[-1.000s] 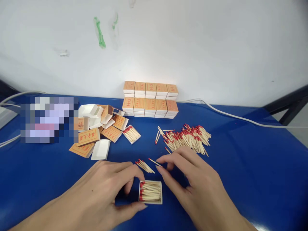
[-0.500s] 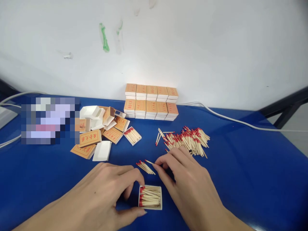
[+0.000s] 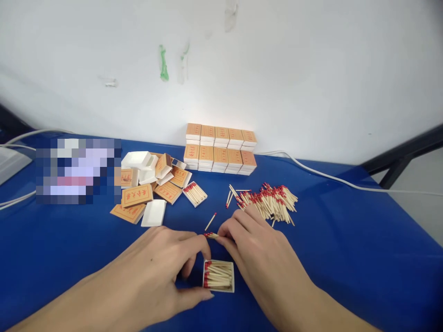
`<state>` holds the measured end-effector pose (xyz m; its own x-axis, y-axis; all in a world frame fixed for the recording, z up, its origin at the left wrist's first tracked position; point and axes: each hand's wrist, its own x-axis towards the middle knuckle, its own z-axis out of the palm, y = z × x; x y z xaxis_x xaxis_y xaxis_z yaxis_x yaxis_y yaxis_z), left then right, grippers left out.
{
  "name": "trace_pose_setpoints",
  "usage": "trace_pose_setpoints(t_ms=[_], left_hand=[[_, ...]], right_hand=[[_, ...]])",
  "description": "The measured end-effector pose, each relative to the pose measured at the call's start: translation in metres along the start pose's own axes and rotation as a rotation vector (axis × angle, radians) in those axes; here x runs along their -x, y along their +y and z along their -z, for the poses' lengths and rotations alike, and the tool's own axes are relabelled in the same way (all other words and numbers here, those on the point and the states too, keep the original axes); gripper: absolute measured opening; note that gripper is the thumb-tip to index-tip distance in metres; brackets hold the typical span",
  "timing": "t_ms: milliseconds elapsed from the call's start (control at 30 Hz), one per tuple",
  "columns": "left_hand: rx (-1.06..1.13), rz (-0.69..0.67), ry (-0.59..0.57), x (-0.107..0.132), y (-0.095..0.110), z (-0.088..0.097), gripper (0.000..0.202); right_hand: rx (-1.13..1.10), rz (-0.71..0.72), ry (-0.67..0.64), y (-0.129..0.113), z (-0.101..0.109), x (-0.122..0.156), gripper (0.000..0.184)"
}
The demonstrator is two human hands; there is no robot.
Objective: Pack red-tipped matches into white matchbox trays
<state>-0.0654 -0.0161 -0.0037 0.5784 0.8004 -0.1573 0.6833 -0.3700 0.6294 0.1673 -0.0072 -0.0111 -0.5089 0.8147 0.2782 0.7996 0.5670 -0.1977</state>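
Note:
My left hand [image 3: 166,265] steadies a white matchbox tray [image 3: 233,276], its thumb and index finger at the near and far edges. Inside lie many matches [image 3: 219,275], red heads to the left. Just beyond the tray, my right hand [image 3: 258,249] pinches a small bunch of matches [image 3: 210,235] between thumb and fingertips, their heads pointing left. A single match [image 3: 210,221] rests on the blue table a little farther away. Behind the right hand spreads a heap of loose matches [image 3: 277,203], partly covered by its fingers.
Two tiers of closed matchboxes [image 3: 220,154] stand against the wall. Orange sleeves [image 3: 136,196] and white trays [image 3: 154,213] are piled at left, with a filled tray [image 3: 194,194] beside them. A blurred-out object [image 3: 76,170] lies far left. A white cable [image 3: 321,175] runs along the right.
My right hand has closed on the small bunch of matches that lay on the table. One match now lies apart beyond it. The left hand stays at the tray; the view has shifted slightly.

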Motion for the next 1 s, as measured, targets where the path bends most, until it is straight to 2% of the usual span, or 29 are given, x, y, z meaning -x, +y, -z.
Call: trace_pose_setpoints(t_ms=[133,267,367,533,767,1000], left_hand=[[0.002,0.016,0.008,-0.001,0.0,0.004,0.022],[0.013,0.01,0.039,-0.002,-0.003,0.003,0.022],[0.016,0.012,0.052,-0.003,-0.003,0.002,0.024],[0.045,0.038,0.046,-0.004,0.0,0.003,0.019],[0.041,0.026,0.039,-0.003,0.0,0.004,0.019],[0.015,0.001,0.065,-0.005,-0.002,0.006,0.02]], right_hand=[[-0.077,-0.003,-0.03,0.009,0.004,0.001,0.02],[-0.205,-0.047,-0.033,0.015,0.019,0.008,0.013],[-0.193,0.03,-0.05,0.011,0.027,0.017,0.016],[-0.042,0.149,-0.07,-0.002,0.021,0.025,0.016],[-0.033,0.123,-0.072,-0.003,0.023,0.021,0.007],[-0.084,0.139,-0.089,0.0,0.019,0.015,0.016]])
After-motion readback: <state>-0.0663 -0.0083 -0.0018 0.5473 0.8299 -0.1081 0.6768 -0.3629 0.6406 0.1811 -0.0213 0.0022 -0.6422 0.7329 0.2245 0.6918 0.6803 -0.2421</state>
